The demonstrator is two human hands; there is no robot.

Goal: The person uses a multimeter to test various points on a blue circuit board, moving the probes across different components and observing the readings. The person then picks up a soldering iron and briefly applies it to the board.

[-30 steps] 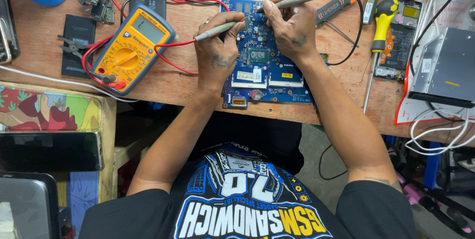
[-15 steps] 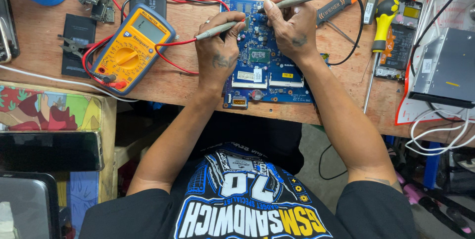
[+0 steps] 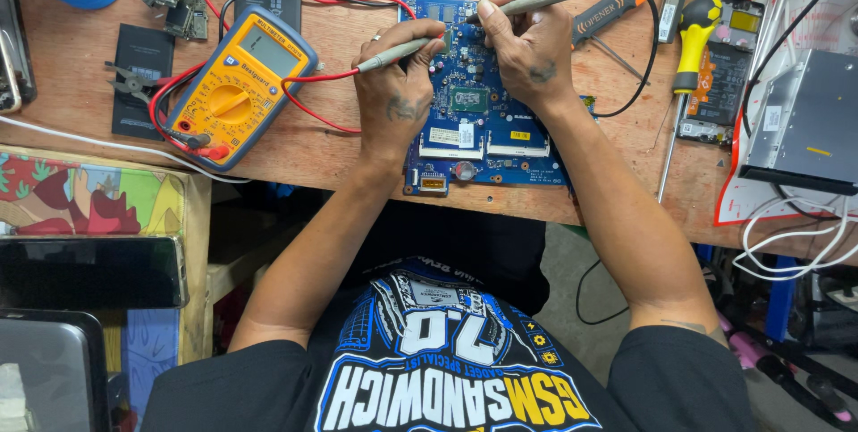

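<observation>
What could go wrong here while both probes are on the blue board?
1. The left hand and right hand hold the two probes with tips close together on the blue circuit board; a slip could bridge neighbouring parts.
2. The red lead loops loosely toward the yellow multimeter; a tug might drag the meter or shift the probe.
3. The board's near edge lies close to the bench edge, so pressure could tip it.

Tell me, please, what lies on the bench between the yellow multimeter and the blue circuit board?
In the head view, only red probe lead loops over bare wood between the multimeter and circuit board.
</observation>
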